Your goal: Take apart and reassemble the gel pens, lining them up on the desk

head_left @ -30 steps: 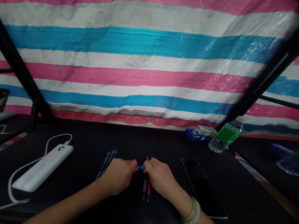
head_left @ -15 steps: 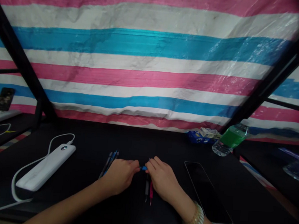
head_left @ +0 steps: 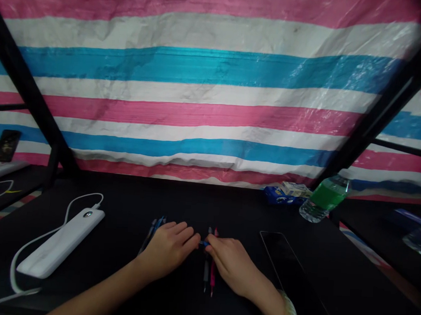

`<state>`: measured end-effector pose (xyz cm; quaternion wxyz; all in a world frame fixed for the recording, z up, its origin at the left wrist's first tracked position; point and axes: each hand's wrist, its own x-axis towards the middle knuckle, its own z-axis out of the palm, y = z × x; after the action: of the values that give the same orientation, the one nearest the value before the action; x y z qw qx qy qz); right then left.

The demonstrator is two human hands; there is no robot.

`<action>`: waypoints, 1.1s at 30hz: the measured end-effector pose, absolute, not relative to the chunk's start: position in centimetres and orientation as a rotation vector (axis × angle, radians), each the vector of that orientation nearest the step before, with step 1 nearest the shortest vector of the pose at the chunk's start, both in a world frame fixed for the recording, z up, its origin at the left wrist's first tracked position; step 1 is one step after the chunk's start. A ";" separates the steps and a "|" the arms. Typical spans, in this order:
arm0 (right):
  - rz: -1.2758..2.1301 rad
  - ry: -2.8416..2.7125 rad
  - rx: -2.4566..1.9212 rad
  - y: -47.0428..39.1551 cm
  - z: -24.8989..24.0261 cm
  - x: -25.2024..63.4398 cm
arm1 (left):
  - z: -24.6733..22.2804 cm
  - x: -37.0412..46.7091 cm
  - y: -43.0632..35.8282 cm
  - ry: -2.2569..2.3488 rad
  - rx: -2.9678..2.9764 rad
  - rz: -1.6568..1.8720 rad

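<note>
Black table (head_left: pixel 131 195): white power bank (head_left: pixel 61 243), pens (head_left: pixel 213 273), dark phone (head_left: pixel 292 274), blue packet (head_left: pixel 277 196), green-labelled bottle (head_left: pixel 326 199).

Black desk (head_left: pixel 180 193) open behind hands; pens (head_left: pixel 213 270) beneath right hand, phone (head_left: pixel 296 279) just right, blocking sideways.

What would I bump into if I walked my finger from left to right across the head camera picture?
Propped-up phone → white power bank → left hand → grey pen → pink pen → right hand → flat, dark-screened phone → green-labelled bottle.
</note>
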<state>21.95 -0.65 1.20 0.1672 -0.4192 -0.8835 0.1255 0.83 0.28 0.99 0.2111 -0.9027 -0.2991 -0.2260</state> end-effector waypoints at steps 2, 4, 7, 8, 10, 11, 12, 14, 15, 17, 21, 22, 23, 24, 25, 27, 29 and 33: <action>0.580 -2.451 -1.161 -0.9 1.3 22.3 | 1.1 0.7 0.2 -0.724 -2.434 -0.687; 0.742 -2.396 -1.127 -1.1 1.3 22.6 | 1.2 0.8 0.0 -0.663 -2.401 -0.723; 0.823 -2.378 -1.116 -1.2 1.2 22.8 | 1.1 1.0 -0.2 -0.635 -2.398 -0.718; 0.803 -2.385 -1.122 -1.2 1.2 22.8 | 1.0 1.1 -0.2 -0.648 -2.409 -0.692; 0.684 -2.431 -1.167 -0.9 1.3 22.5 | 0.7 1.3 -0.2 -0.753 -2.458 -0.599; 0.586 -2.470 -1.202 -0.8 1.4 22.2 | 0.6 1.5 -0.1 -0.841 -2.496 -0.529; 0.473 -2.514 -1.242 -0.6 1.5 22.0 | 0.4 1.6 -0.1 -0.941 -2.536 -0.449; 0.246 -2.600 -1.303 -0.4 1.5 21.5 | 0.4 1.8 -0.1 -1.127 -2.611 -0.296; 0.151 -2.632 -1.311 -0.3 1.5 21.3 | 0.5 1.9 -0.2 -1.197 -2.642 -0.236; 0.017 -2.666 -1.292 -0.3 1.4 21.1 | 0.8 2.0 -0.4 -1.296 -2.689 -0.157; -0.084 -2.685 -1.209 -0.4 0.9 21.2 | 1.6 2.1 -1.1 -1.425 -2.760 -0.077; -0.100 -2.686 -1.194 -0.5 0.7 21.2 | 1.8 2.1 -1.2 -1.450 -2.772 -0.065; -0.119 -2.686 -1.181 -0.5 0.6 21.2 | 1.9 2.0 -1.4 -1.480 -2.780 -0.063; -0.142 -2.687 -1.167 -0.5 0.5 21.2 | 2.0 2.0 -1.4 -1.517 -2.784 -0.070; -0.170 -2.686 -1.153 -0.5 0.4 21.2 | 2.0 1.9 -1.4 -1.556 -2.797 -0.086; -0.236 -2.682 -1.115 -0.4 0.2 21.1 | 2.0 1.8 -1.3 -1.627 -2.860 -0.141; -0.300 -2.660 -1.077 -0.3 0.0 21.0 | 1.9 1.6 -1.1 -1.690 -2.927 -0.211; -0.368 -2.603 -1.026 -0.1 -0.3 21.1 | 2.1 1.2 -0.6 -1.800 -3.010 -0.367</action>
<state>21.06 -0.15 -0.33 0.1592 -0.3590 -0.9106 -0.1289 1.17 -0.55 2.10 -0.1913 -0.8379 -0.5009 -0.1022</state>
